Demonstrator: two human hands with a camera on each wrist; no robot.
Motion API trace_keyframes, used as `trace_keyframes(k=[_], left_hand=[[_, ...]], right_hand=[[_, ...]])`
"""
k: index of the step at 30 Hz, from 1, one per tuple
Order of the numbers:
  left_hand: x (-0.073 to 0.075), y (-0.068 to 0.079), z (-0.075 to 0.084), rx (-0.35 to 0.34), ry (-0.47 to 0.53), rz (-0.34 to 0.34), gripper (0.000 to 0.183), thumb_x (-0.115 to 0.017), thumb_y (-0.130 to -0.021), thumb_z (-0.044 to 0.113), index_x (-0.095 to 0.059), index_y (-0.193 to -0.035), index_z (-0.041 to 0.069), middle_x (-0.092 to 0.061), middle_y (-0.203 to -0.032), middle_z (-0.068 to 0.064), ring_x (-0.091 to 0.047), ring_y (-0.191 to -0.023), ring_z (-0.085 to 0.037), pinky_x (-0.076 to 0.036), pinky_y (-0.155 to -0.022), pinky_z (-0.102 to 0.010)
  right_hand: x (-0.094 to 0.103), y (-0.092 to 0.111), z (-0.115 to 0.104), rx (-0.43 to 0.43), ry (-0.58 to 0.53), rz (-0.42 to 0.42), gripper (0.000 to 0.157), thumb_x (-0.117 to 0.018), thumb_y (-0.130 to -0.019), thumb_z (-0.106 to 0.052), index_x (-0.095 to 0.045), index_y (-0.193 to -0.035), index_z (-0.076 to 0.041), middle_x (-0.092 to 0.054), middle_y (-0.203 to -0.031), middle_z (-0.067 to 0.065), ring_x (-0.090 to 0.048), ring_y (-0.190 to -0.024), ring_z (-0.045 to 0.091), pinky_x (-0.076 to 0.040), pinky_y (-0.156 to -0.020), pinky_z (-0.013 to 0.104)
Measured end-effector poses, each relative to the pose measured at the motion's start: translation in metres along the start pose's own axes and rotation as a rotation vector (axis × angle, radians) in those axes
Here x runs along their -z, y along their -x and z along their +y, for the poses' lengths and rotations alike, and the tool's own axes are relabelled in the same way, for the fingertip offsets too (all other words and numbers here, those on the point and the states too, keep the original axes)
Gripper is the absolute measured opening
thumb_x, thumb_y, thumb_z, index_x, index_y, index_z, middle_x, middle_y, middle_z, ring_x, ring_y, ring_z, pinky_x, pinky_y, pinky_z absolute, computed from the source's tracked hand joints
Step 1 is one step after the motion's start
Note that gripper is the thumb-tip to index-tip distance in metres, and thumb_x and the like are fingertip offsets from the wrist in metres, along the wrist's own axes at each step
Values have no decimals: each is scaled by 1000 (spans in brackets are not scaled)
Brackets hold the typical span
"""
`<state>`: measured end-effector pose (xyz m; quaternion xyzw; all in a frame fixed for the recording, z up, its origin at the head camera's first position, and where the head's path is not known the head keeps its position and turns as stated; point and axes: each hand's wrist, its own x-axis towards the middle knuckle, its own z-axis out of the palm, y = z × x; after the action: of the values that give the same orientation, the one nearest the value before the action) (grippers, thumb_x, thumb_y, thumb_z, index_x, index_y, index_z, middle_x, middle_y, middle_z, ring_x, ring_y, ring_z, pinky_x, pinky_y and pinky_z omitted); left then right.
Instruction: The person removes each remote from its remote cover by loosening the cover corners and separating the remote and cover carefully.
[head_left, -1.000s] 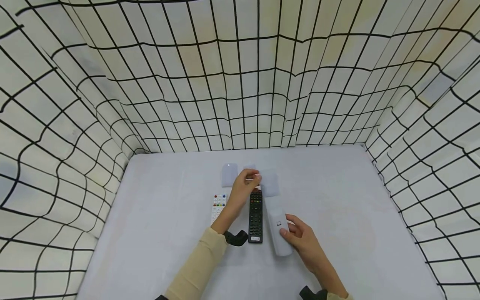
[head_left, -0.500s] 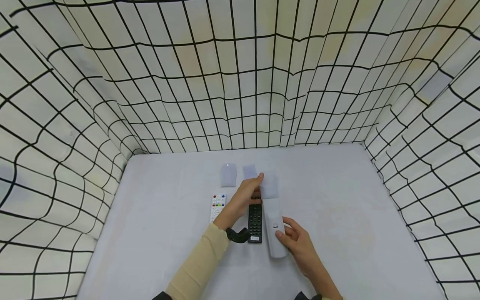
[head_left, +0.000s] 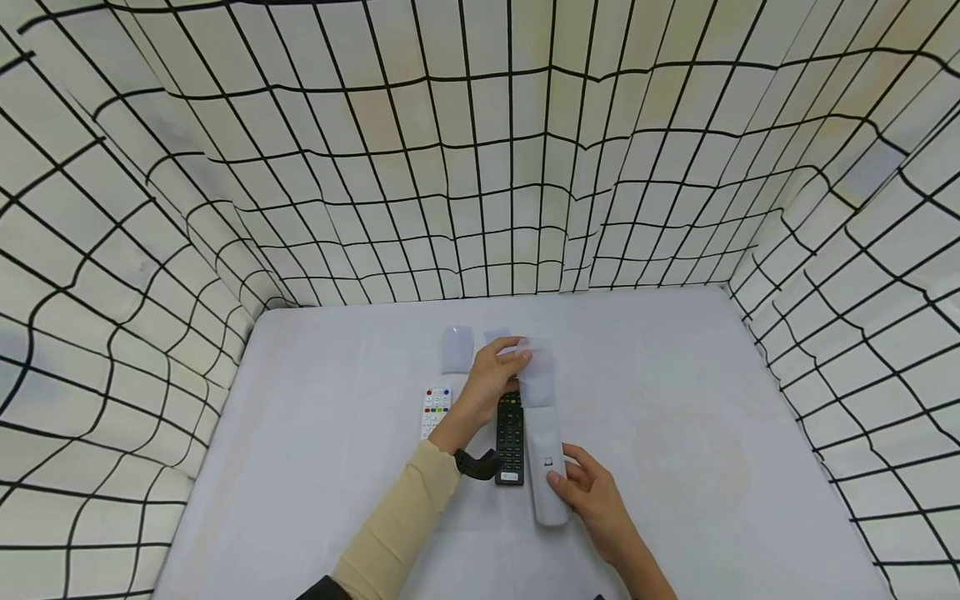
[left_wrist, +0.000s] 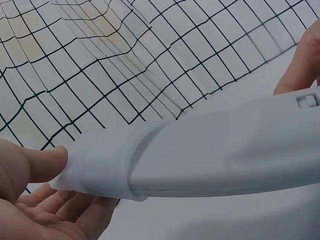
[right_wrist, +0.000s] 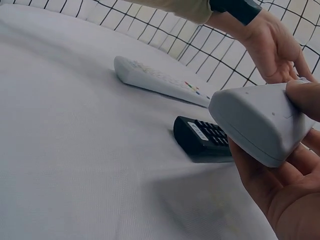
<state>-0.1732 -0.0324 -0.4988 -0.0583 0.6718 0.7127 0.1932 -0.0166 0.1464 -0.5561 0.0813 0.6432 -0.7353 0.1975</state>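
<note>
My right hand [head_left: 596,500] grips the near part of a white remote control [head_left: 546,467], back side up with its small latch [head_left: 548,462] showing. A translucent plastic sleeve [head_left: 537,375] covers the remote's far end; in the left wrist view the sleeve's mouth [left_wrist: 135,172] wraps round the casing. My left hand [head_left: 491,379] pinches the sleeve's far end between thumb and fingers. The right wrist view shows the remote's blunt near end [right_wrist: 260,122] raised above the cloth. Under my left hand lies a black remote [head_left: 510,442], buttons up, its far end hidden.
Left of my left forearm lies another white remote [head_left: 435,408] with coloured buttons, partly covered. Behind it rests a clear sleeve [head_left: 457,350], and a smaller one [head_left: 496,334] beside that. White cloth covers the table [head_left: 300,433]; gridded netting [head_left: 480,183] encloses it.
My left hand has moved from above the black remote's far end to pinch the sleeve's end. The held white remote has shifted slightly left and nearer to me, and turned straighter.
</note>
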Motion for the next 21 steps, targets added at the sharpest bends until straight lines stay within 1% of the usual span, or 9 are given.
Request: trace_keyframes(k=[3,5,7,10,12,17,19,21], left_hand=[[0,-1,0,-52,-41,19,39,-65,-96,22,-56,-134,15,-70,-123,-12,-65,-99,-13,-56,-82,-33],[-1,-2,0,-94,-72,37,38,-66,-95,21,-58,-132,15,-72,-119,-12,-65,-92,-11,-55,-76,-30],[-1,-2,0,-129,-96,58,36,-67,-95,20,-59,-130,15,-73,-115,-11,-65,-87,-9,-55,-74,-33],[-1,-3,0,-167,-122,88,34,-67,-94,20,-61,-127,16,-75,-112,-10,-65,-84,-9,-54,-76,-40],[-1,-3,0,-185,-122,99,32,-67,-94,19,-62,-126,16,-75,-111,-10,-65,-83,-9,-54,-76,-40],[0,-6,2,-219,-121,112,31,-67,-94,16,-62,-125,14,-75,-110,-13,-64,-81,-8,-52,-69,-29],[1,-7,2,-222,-121,114,32,-68,-94,14,-62,-125,13,-74,-111,-15,-63,-79,-9,-51,-67,-29],[3,-9,2,-218,-119,109,33,-67,-93,12,-62,-126,10,-74,-112,-16,-62,-78,-10,-50,-68,-32]], right_hand=[[-1,0,0,0,3,9,59,-71,-90,-27,-45,-142,-13,-62,-133,19,-68,-108,18,-57,-87,32],[-1,1,-1,2,13,15,59,-71,-90,-28,-45,-142,-14,-62,-133,18,-68,-108,18,-57,-87,31],[-2,1,-2,6,29,24,59,-71,-91,-29,-45,-142,-14,-62,-133,17,-68,-109,18,-57,-87,31],[-3,1,-4,15,49,47,58,-71,-91,-29,-47,-142,-15,-63,-133,17,-67,-109,20,-56,-86,29],[-4,2,-5,24,62,69,57,-71,-91,-28,-48,-141,-15,-63,-132,17,-67,-110,21,-56,-86,28],[-6,4,-8,35,66,104,58,-72,-90,-27,-49,-142,-14,-62,-135,16,-64,-119,26,-56,-89,30],[-7,4,-8,32,58,104,61,-72,-90,-28,-48,-144,-13,-60,-138,15,-62,-123,28,-56,-91,31],[-8,5,-7,29,45,103,63,-72,-90,-28,-46,-145,-11,-58,-140,15,-59,-127,29,-55,-93,32]])
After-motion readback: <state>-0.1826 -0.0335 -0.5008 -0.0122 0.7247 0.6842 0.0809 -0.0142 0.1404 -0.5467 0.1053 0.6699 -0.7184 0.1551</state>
